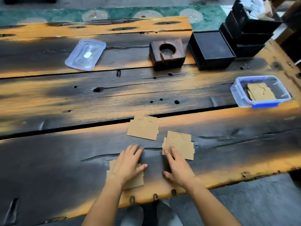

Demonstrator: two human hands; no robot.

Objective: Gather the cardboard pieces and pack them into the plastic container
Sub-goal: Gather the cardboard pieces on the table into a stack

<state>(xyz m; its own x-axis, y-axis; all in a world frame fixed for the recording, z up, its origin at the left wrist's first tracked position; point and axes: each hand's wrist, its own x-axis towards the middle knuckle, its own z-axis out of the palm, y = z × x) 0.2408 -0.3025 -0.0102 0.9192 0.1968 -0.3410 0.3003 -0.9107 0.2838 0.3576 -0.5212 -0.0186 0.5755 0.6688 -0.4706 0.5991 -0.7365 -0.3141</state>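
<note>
My left hand (128,163) lies flat, fingers spread, palm down on a tan die-cut cardboard piece (130,180) near the table's front edge; nothing is pinched, the hand only presses. My right hand (177,167) is likewise open, its fingertips (169,152) resting on the near corner of a second tan cardboard piece (180,144). A third tan cardboard piece (143,128) lies untouched just beyond the gap between my hands. The clear plastic container with a blue latch (260,101) stands well apart at far right, already holding a stack of cardboard pieces (260,92); its clear lid (85,53) lies far left on the charred wooden plank table (65,98).

The step in hand appears to be gathering. To do it well, I should slide the flat pieces together, square their edges into one stack, then lift from the table edge rather than prying at thin corners.
</note>
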